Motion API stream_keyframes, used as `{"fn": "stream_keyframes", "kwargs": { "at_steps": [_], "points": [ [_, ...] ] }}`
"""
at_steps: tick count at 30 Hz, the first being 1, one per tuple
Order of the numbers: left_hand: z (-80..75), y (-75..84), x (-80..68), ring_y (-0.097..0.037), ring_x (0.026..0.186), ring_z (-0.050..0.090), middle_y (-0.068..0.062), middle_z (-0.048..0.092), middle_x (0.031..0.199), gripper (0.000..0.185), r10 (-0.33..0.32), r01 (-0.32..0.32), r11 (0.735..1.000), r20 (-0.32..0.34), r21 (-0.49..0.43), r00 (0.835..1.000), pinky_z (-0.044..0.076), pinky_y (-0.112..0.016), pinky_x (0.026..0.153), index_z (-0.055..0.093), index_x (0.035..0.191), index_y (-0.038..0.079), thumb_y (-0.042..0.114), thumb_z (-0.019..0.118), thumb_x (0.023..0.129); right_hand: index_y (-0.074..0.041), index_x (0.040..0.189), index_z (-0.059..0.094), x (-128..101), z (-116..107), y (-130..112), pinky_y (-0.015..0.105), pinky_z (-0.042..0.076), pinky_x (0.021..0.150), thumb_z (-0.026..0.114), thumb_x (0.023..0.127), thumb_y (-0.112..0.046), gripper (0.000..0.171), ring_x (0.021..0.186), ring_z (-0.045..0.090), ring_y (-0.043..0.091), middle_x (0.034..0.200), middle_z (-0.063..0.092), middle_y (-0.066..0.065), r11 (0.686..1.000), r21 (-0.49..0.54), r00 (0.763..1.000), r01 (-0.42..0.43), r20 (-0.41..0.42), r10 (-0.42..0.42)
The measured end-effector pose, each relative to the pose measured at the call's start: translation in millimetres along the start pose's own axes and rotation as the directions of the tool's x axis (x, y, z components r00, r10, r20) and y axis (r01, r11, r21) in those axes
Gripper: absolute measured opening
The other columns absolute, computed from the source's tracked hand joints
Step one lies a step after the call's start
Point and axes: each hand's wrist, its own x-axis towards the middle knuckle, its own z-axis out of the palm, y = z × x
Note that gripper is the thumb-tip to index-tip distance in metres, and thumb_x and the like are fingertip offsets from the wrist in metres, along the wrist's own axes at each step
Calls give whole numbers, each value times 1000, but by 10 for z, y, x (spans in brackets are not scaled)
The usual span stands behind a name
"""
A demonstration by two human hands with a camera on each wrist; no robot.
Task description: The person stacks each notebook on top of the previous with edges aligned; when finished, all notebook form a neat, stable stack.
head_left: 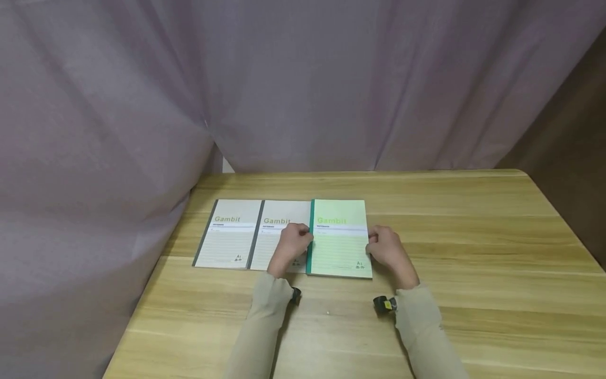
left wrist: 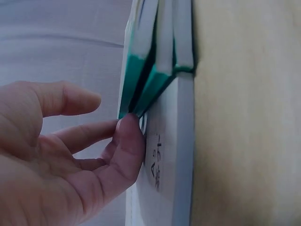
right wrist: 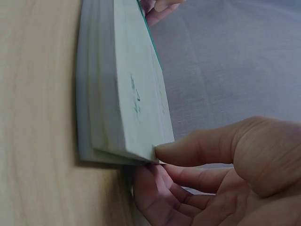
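Observation:
A green "Gambit" notebook (head_left: 338,242) lies on top of a small stack on the wooden table (head_left: 473,237). My left hand (head_left: 293,242) is at its spine side. In the left wrist view the fingertips of my left hand (left wrist: 70,155) touch the fanned green spines (left wrist: 150,89), with the thumb held apart. My right hand (head_left: 385,250) is at the stack's right edge. In the right wrist view my right hand (right wrist: 225,174) pinches the stack (right wrist: 122,94), thumb on the top cover and fingers underneath, so that edge is slightly raised.
Two grey "Gambit" notebooks (head_left: 229,237) (head_left: 274,226) lie side by side left of the green one, the nearer partly under my left hand. A pale purple curtain (head_left: 303,79) hangs behind and to the left of the table. Bare tabletop extends to the right and front.

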Motion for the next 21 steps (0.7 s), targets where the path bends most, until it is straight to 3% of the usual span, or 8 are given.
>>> {"fn": "stream_keyframes", "kwargs": {
  "at_steps": [8, 11, 16, 21],
  "points": [
    [-2, 15, -5, -13, 60, 51, -8, 61, 80, 26, -18, 19, 1000, -9, 7, 1000, 43, -23, 51, 70, 111, -8, 6, 56, 94, 15, 113, 60, 27, 7, 28, 30, 42, 61, 56, 79, 6, 35, 73, 52, 23, 84, 58, 12, 1000, -15, 1000, 1, 23, -1],
    [-2, 20, -9, -13, 58, 49, -5, 57, 74, 21, -4, 4, 1000, -13, 10, 1000, 41, -23, 50, 70, 102, -7, 5, 55, 94, 14, 112, 60, 31, 5, 31, 31, 42, 61, 56, 78, 6, 35, 73, 51, 23, 83, 56, 11, 1000, -14, 1000, -6, 29, 6],
    [18, 4, 8, -12, 53, 42, 0, 43, 62, 21, 18, -17, 999, -10, 33, 1000, 35, -22, 47, 60, 74, 1, 5, 55, 94, 14, 115, 60, 27, -6, 36, 31, 42, 62, 56, 79, 5, 37, 74, 51, 24, 85, 56, 12, 1000, -13, 999, -12, 36, 12],
    [41, -4, 21, -14, 55, 43, -1, 46, 62, 21, 18, -16, 997, -22, 71, 1000, 35, -24, 47, 64, 75, 1, 6, 55, 94, 15, 115, 60, 29, -5, 44, 31, 42, 63, 56, 80, 5, 37, 76, 52, 25, 87, 57, 13, 1000, -11, 999, 4, 36, -4]
  ]
}}
